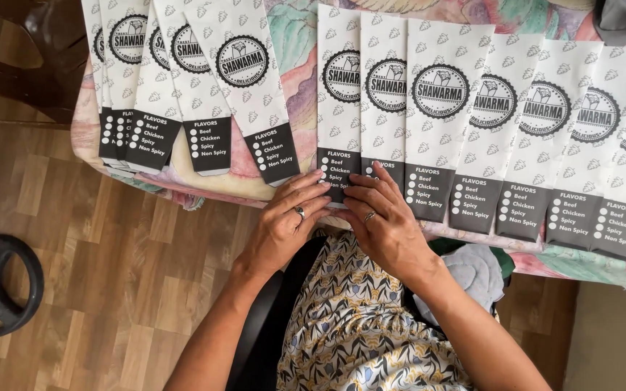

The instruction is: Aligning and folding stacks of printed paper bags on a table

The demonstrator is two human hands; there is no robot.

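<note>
Seen from above, a seated person's two hands meet at the near edge of a table covered in a floral cloth (pixel 295 87). The left hand (pixel 288 217) and right hand (pixel 382 217) lie flat, fingers loosely spread, pressing the dark bottom end of one white paper sleeve (pixel 338 108). To its right, a fanned row of matching sleeves (pixel 516 130) overlaps neatly along the edge; these look already laid out. At far left, a second overlapping group (pixel 182 80) lies apart. Every sleeve appears flat and empty; whether their ends are open cannot be told. No other container shows.
</note>
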